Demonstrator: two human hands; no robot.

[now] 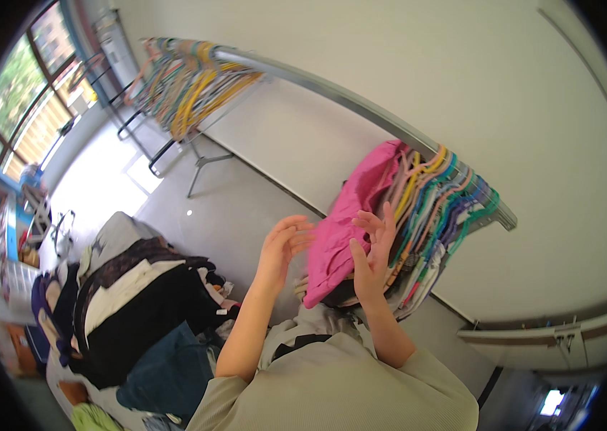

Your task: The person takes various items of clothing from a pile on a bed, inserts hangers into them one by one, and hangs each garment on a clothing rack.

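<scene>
A bright pink garment (346,237) hangs at the near end of the metal clothes rail (332,98), in front of a row of clothes on coloured hangers (454,179). My left hand (287,241) is raised just left of the pink garment, its fingers apart and nothing in them. My right hand (374,251) is up in front of the garment, thumb and fingers spread, holding nothing. Whether its fingers touch the pink cloth I cannot tell.
A large heap of clothes (145,316), black, white and dark teal, lies to the left. Many bare hangers (188,86) crowd the rail's far end, above a metal stand leg (199,164). A white wall (461,57) runs behind the rail; windows (27,100) are at far left.
</scene>
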